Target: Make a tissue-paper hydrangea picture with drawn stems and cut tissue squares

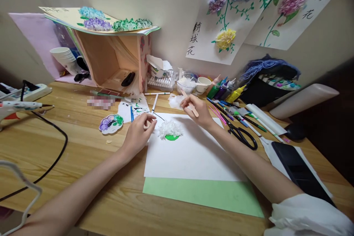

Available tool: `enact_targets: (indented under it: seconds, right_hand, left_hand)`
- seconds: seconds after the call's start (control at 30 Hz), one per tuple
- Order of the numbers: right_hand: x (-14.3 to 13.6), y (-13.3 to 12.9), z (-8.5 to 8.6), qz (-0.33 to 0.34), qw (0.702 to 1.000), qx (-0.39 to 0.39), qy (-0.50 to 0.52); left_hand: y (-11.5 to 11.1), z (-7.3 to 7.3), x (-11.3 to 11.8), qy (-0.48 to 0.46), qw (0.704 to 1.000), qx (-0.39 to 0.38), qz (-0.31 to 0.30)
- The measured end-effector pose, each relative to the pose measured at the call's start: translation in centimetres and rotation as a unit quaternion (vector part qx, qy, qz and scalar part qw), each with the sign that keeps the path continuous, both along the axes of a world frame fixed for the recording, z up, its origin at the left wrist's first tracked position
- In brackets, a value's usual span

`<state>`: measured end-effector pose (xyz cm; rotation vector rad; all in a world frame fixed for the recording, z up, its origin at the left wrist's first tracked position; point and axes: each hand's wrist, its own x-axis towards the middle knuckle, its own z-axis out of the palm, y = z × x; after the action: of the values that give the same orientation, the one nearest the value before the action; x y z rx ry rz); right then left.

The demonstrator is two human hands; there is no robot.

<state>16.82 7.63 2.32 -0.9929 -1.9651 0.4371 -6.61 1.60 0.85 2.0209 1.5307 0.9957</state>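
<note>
On a white sheet of paper (199,155) sits a clump of white petal-like pieces (170,128), with a patch of green paint (172,137) showing at its near edge. My left hand (139,131) rests at the sheet's left edge, beside the clump. Its fingers are curled together, and whatever they may pinch is hidden. A white marker (155,104) shows just beyond those fingertips. Held in my right hand (198,110) is a flat wooden craft stick (193,109), above the sheet's far edge near a white wad (175,101).
Green paper (201,195) lies under the white sheet. Black scissors (243,136), pens and paint bottles (224,88) crowd the right side. A paint palette (111,124) lies left, near a glue gun (22,106) and its black cable. Behind stand a box (110,55) and paper cup (203,85).
</note>
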Motion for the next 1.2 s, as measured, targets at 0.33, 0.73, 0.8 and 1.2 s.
enact_targets:
  seconds: [0.33,0.73,0.8,1.2]
  right_hand:
    - [-1.9,-7.9,-1.8,0.109,0.967,-0.207,0.106]
    - [-1.4,-9.5,-3.9,0.100,0.991,0.019,0.086]
    - [-1.4,-9.6,-4.0,0.131,0.989,0.050,0.052]
    - [-2.1,-8.9,-3.8,0.121,0.992,0.033,-0.013]
  left_hand:
    - [-2.8,1.5,1.5,0.021,0.990,-0.055,-0.132]
    - [-2.2,-0.3,1.7,0.060,0.992,-0.076,-0.080]
    - [-2.2,-0.3,1.7,0.064,0.993,-0.068,-0.076]
    - [-1.6,-0.4,1.6,0.089,0.993,-0.073,-0.039]
